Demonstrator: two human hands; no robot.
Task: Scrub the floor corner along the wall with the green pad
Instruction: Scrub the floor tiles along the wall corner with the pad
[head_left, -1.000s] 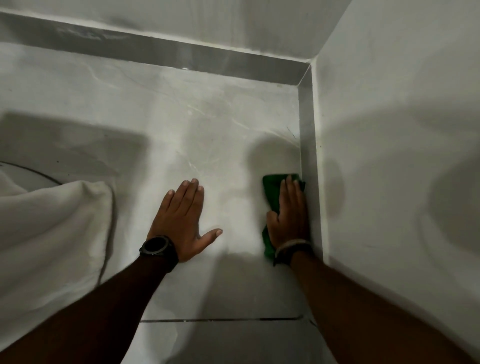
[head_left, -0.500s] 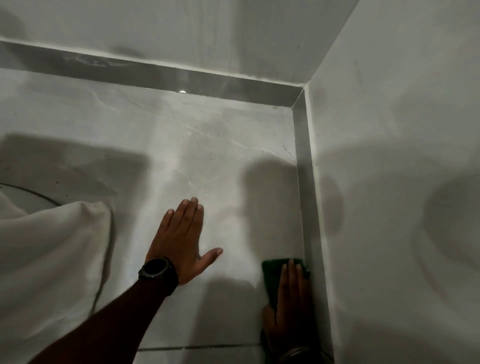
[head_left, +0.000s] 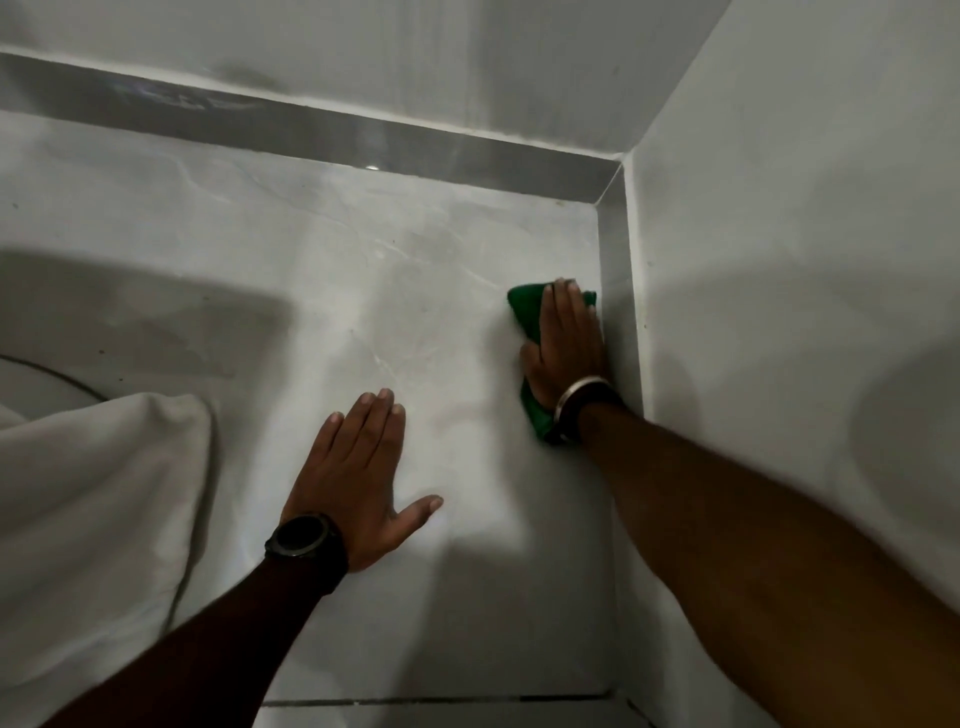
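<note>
The green pad (head_left: 523, 306) lies flat on the pale marble floor (head_left: 322, 291), right beside the grey skirting (head_left: 618, 312) of the right wall. My right hand (head_left: 569, 343) presses down on the pad with straight fingers, covering most of it; green shows beyond the fingertips and near the wrist. My left hand (head_left: 363, 478), with a black watch on its wrist, rests palm down on the floor with fingers together and thumb out, to the left of the pad and nearer to me. The floor corner (head_left: 610, 192) lies beyond the pad.
White cloth (head_left: 88, 519) is bunched on the floor at the left. A grey skirting strip (head_left: 311, 130) runs along the far wall. The white right wall (head_left: 779, 312) stands close beside my right forearm. A tile joint (head_left: 441, 699) crosses the floor near me.
My right hand pulled the pad back towards me along the right wall, then pushed it forward again towards the corner. My left hand stayed planted on the floor.
</note>
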